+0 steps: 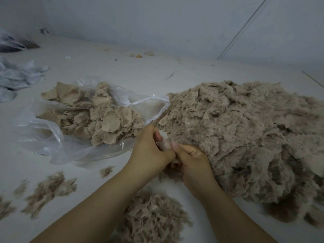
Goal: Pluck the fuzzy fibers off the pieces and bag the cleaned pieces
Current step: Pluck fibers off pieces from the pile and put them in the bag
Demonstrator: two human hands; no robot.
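Observation:
A big heap of fuzzy beige pieces [245, 137] covers the right of the white surface. A clear plastic bag [52, 141] lies open on the left with cleaned beige pieces [108, 120] inside. My left hand [150, 151] and my right hand [191, 162] meet at the heap's left edge. Both grip one small fuzzy piece [164, 145] between curled fingers and thumbs. Most of that piece is hidden by the fingers.
Plucked fibre tufts [50, 188] lie scattered at the lower left, and a larger fluff pile [152, 218] sits between my forearms. Crumpled pale plastic bags [15, 78] rest at the far left. A grey wall [175, 23] bounds the back.

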